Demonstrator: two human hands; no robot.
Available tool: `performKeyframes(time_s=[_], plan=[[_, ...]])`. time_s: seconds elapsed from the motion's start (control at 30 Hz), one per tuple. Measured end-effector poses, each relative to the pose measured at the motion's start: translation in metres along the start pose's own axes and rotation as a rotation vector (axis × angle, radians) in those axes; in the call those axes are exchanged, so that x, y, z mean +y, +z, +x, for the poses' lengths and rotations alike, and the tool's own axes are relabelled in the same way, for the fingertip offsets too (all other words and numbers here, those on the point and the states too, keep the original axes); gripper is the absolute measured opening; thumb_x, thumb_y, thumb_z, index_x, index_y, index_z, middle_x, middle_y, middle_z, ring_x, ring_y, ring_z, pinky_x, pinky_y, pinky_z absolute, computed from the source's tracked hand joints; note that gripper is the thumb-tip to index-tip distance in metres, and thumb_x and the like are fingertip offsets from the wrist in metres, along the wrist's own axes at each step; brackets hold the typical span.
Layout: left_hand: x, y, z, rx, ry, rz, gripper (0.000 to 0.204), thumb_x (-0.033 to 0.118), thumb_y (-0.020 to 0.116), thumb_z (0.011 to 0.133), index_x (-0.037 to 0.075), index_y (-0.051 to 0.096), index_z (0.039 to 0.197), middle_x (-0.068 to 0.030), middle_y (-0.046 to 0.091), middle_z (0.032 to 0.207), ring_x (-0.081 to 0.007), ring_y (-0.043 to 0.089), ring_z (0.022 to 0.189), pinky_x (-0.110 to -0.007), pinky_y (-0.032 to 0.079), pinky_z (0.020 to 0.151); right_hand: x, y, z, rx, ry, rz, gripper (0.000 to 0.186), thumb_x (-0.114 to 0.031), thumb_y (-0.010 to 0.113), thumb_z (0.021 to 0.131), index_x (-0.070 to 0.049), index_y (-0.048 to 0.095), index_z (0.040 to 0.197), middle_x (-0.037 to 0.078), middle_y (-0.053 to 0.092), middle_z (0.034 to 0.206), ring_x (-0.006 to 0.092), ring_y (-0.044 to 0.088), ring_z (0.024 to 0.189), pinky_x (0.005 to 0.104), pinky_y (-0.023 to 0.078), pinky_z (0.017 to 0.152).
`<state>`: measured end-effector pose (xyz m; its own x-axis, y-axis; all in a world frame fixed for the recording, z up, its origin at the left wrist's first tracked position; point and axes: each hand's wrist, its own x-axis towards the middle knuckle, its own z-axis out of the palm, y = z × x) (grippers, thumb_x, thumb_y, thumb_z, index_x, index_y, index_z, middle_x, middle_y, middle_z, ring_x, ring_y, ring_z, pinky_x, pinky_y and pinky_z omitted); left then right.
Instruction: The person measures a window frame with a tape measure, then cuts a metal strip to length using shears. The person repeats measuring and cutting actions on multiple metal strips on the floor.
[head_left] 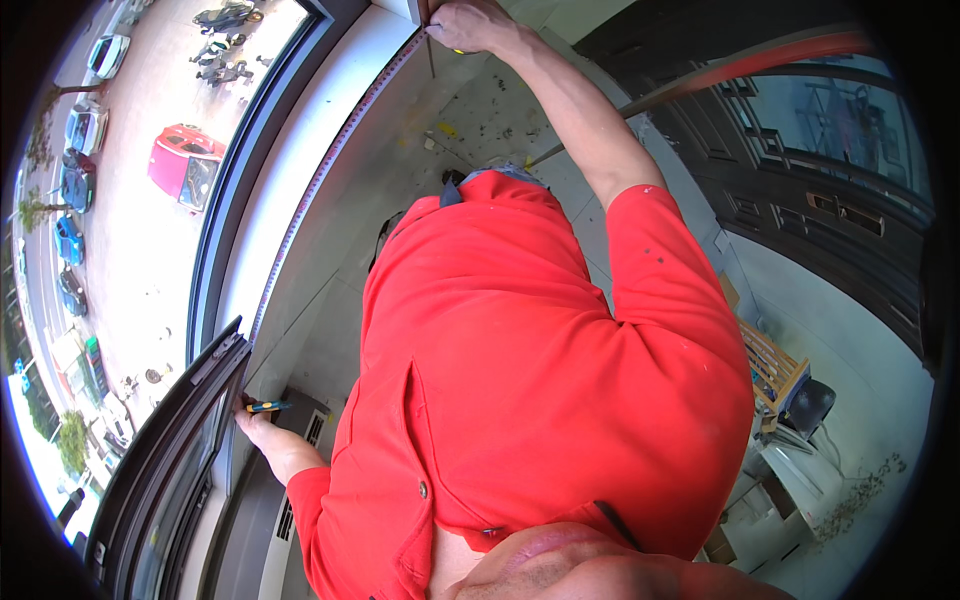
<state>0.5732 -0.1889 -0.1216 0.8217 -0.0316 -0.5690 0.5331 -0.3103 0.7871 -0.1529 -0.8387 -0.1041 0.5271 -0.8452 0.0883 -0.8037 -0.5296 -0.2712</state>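
The person wears a bright red shirt (520, 350) with sleeves that leave the forearms (570, 120) bare. A small round button (423, 490) shows on its near-left front placket (412, 430); dark spots (652, 256) mark the right sleeve (660, 290).

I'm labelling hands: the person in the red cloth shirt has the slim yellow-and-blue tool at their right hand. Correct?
Not the right hand: the head view shows the slim yellow-and-blue tool at the left hand. The red cloth shirt is right.

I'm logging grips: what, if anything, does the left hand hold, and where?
The left hand holds a small blue-and-yellow object, apparently by one end.
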Motion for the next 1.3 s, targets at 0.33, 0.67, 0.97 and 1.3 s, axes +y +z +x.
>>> performKeyframes(time_s=[0.33,0.67,0.97,1.3], plan=[[0.005,0.003,0.001,-0.001,0.001,0.012,0.02,0.027,0.075,0.099,0.007,0.075,0.101,-0.0015,0.069,0.081,-0.0148,0.059,0.072,-0.032,0.046,0.064,0.022,0.028,0.005,0.072,-0.271,-0.168,0.028,-0.026,0.059,0.094,-0.013,0.066,0.07,0.011,0.067,0.072,0.0316,0.069,0.07,0.0502,0.057,0.067],[-0.006,-0.005,-0.005,0.009,-0.009,-0.007,0.02,0.028,0.075,0.1,0.008,0.075,0.1,-0.001,0.068,0.08,-0.0144,0.058,0.072,-0.032,0.046,0.064,0.019,0.027,0.008,0.016,-0.26,-0.199,0.025,-0.023,0.057,0.094,-0.014,0.068,0.074,0.009,0.068,0.073,0.0307,0.069,0.07,0.0499,0.058,0.067],[-0.006,-0.009,-0.013,0.003,-0.016,-0.032,0.02,0.028,0.075,0.1,0.008,0.075,0.1,-0.0007,0.068,0.08,-0.014,0.058,0.071,-0.031,0.046,0.063,0.026,0.036,0.01,0.039,-0.364,-0.282,0.024,-0.02,0.057,0.094,-0.016,0.068,0.074,0.008,0.07,0.075,0.0289,0.071,0.071,0.0475,0.059,0.067],[-0.004,-0.002,-0.003,-0.025,-0.015,-0.086,0.02,0.029,0.075,0.1,0.009,0.075,0.1,-0.0002,0.067,0.079,-0.0136,0.057,0.07,-0.031,0.045,0.063,-0.009,-0.014,-0.024,-0.199,0.067,0.035,0.037,-0.035,0.056,0.106,-0.007,0.075,0.093,0.02,0.075,0.089,0.0423,0.073,0.086,0.0525,0.058,0.078]])
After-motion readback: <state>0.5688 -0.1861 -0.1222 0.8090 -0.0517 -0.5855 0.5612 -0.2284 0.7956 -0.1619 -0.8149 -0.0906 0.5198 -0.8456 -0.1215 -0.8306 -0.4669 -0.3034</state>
